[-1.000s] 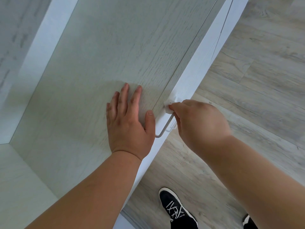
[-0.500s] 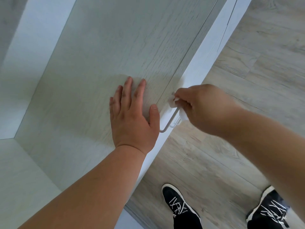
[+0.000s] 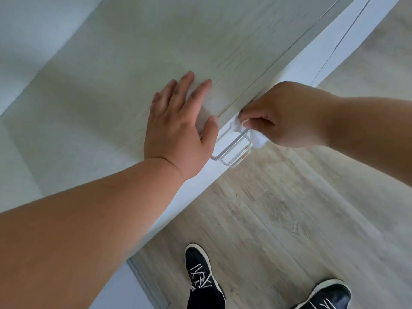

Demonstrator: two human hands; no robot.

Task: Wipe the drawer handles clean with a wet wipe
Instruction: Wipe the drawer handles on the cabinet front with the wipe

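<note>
A pale wood-grain cabinet top (image 3: 133, 63) fills the upper left, with its white drawer front (image 3: 321, 56) falling away along the right edge. Two metal bar handles (image 3: 229, 150) stick out from that front, one below the other. My left hand (image 3: 178, 128) lies flat on the cabinet top, fingers straight, thumb near the edge. My right hand (image 3: 287, 114) pinches a crumpled white wet wipe (image 3: 256, 137) against the far end of the upper handle. Part of the wipe hangs below my fingers.
Grey wood-plank floor (image 3: 289, 219) lies to the right and below. My two black shoes with white laces, one (image 3: 200, 277) and the other (image 3: 330, 295), stand on it near the cabinet base. A white wall (image 3: 26, 30) runs along the upper left.
My right hand has turned so the fingers pinch the wipe from the right, and both handles now show. The view has shifted back; my left hand stays flat on top.
</note>
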